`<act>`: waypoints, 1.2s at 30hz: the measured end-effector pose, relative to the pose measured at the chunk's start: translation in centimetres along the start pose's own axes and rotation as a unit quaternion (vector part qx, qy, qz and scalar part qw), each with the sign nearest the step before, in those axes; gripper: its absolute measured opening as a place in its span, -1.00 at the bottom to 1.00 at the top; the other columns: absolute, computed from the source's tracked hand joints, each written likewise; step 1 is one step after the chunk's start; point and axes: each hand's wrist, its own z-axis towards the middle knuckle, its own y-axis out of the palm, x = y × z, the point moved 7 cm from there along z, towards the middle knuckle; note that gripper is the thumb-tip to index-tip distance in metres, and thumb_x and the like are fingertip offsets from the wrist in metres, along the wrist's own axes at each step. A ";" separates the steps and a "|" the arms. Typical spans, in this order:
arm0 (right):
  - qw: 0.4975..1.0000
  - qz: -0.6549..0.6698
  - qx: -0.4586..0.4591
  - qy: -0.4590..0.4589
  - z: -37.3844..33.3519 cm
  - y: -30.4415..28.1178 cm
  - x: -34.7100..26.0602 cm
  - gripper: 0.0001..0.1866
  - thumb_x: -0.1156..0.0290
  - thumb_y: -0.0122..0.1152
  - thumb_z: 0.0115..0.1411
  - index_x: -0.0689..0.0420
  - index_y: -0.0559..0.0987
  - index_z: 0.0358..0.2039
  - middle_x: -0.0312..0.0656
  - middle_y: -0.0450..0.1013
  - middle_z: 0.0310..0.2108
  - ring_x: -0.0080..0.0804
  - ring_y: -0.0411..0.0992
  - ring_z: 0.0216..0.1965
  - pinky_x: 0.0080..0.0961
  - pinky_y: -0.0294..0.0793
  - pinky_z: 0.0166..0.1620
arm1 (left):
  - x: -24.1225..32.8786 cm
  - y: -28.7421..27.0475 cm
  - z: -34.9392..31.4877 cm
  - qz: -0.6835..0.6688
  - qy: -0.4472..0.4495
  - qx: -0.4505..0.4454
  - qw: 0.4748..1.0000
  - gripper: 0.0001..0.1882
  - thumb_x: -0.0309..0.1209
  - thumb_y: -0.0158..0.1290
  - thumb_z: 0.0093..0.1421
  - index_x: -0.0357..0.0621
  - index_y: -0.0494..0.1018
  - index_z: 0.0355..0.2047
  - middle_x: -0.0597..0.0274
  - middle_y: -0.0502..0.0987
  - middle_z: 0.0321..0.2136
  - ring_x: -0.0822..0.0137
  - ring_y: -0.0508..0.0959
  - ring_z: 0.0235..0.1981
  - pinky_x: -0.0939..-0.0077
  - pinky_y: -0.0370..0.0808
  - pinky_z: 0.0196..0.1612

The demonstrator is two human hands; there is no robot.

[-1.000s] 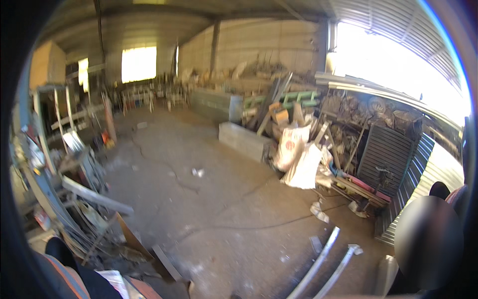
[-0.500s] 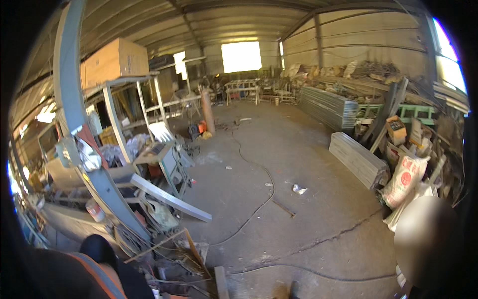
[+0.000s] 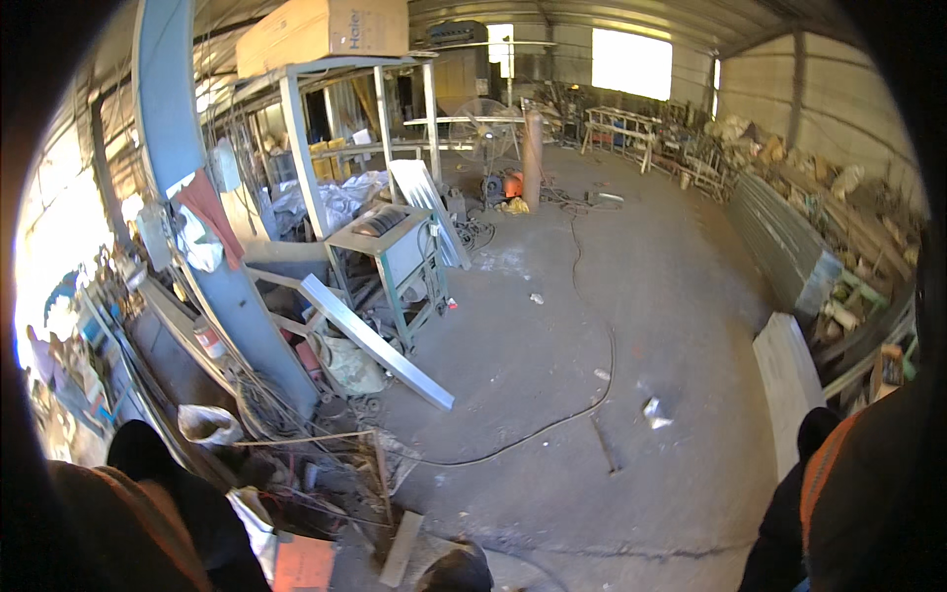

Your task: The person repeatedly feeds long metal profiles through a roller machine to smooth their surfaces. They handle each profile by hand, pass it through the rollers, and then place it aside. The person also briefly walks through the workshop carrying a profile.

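Observation:
Neither of my hands shows. A dark left sleeve (image 3: 118, 523) with an orange stripe comes in at the lower left, and a dark right sleeve (image 3: 838, 493), also orange-striped, at the lower right. What looks like the tip of my dark shoe (image 3: 459, 572) is at the bottom edge. Closest to the left sleeve are a white sack (image 3: 209, 424), an orange-red box (image 3: 304, 562) and a short board (image 3: 402, 548) on the floor. By the right sleeve stands a long stack of pale metal lengths (image 3: 787, 380).
A blue steel column (image 3: 237, 326) rises at left. A metal bar (image 3: 375, 340) juts out beside a green-framed machine (image 3: 390, 261). A black cable (image 3: 523, 449) winds over the concrete floor (image 3: 552, 365). Farther back are a brown gas cylinder (image 3: 533, 158), a fan (image 3: 483, 128) and corrugated sheets (image 3: 784, 242).
My view has swung right and down, so the column, machine and cable sit differently. The right sleeve and shoe tip have come into view; the white printed sack at right has gone out of sight.

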 end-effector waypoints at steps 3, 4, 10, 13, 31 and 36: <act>0.999 0.048 -0.002 -0.002 6.7 9.5 4.9 -0.37 0.22 0.31 0.54 0.24 0.45 0.49 0.06 0.56 0.29 -0.14 0.54 0.28 -0.14 0.50 0.37 | -8.5 0.7 3.6 0.025 -0.033 0.004 0.999 -0.51 -0.45 0.24 0.46 -0.30 0.53 0.36 0.03 0.72 0.17 0.19 0.68 0.19 0.29 0.62 0.26; 0.998 0.061 -0.001 0.004 8.7 12.6 6.3 -0.37 0.22 0.32 0.54 0.24 0.45 0.49 0.06 0.56 0.30 -0.14 0.54 0.28 -0.14 0.49 0.37 | -11.4 1.1 5.0 0.036 -0.040 -0.001 0.999 -0.52 -0.46 0.24 0.46 -0.30 0.53 0.35 0.03 0.72 0.17 0.19 0.68 0.19 0.29 0.62 0.26; 0.998 0.063 -0.008 -0.006 20.9 26.6 11.1 -0.34 0.21 0.32 0.53 0.24 0.43 0.51 0.07 0.55 0.32 -0.13 0.53 0.31 -0.14 0.48 0.39 | -28.7 0.7 10.3 0.034 -0.050 0.010 0.998 -0.52 -0.48 0.24 0.45 -0.30 0.54 0.34 0.03 0.72 0.15 0.20 0.69 0.18 0.30 0.62 0.26; 0.998 0.051 -0.027 -0.022 26.7 33.5 14.4 -0.33 0.21 0.33 0.53 0.24 0.42 0.52 0.07 0.55 0.34 -0.13 0.53 0.32 -0.14 0.48 0.40 | -37.0 0.4 14.0 0.032 -0.050 0.033 0.998 -0.53 -0.49 0.25 0.45 -0.30 0.55 0.33 0.04 0.73 0.15 0.20 0.69 0.17 0.30 0.62 0.26; 0.934 0.319 -0.135 0.088 39.1 111.3 35.6 -0.25 0.19 0.35 0.52 0.23 0.38 0.59 0.09 0.52 0.41 -0.10 0.50 0.40 -0.14 0.44 0.45 | -85.5 -0.9 18.2 0.220 -0.256 0.225 0.914 -0.55 -0.54 0.27 0.42 -0.30 0.58 0.30 0.04 0.74 0.12 0.22 0.70 0.14 0.33 0.63 0.25; 0.824 0.257 -0.475 0.172 20.6 127.6 24.6 -0.29 0.21 0.40 0.50 0.28 0.47 0.53 -0.02 0.68 0.14 -0.33 0.63 0.08 -0.31 0.61 0.20 | -109.0 -1.0 -4.9 0.179 -0.496 0.370 0.765 -0.56 -0.56 0.27 0.42 -0.30 0.59 0.29 0.05 0.74 0.11 0.22 0.71 0.13 0.33 0.63 0.24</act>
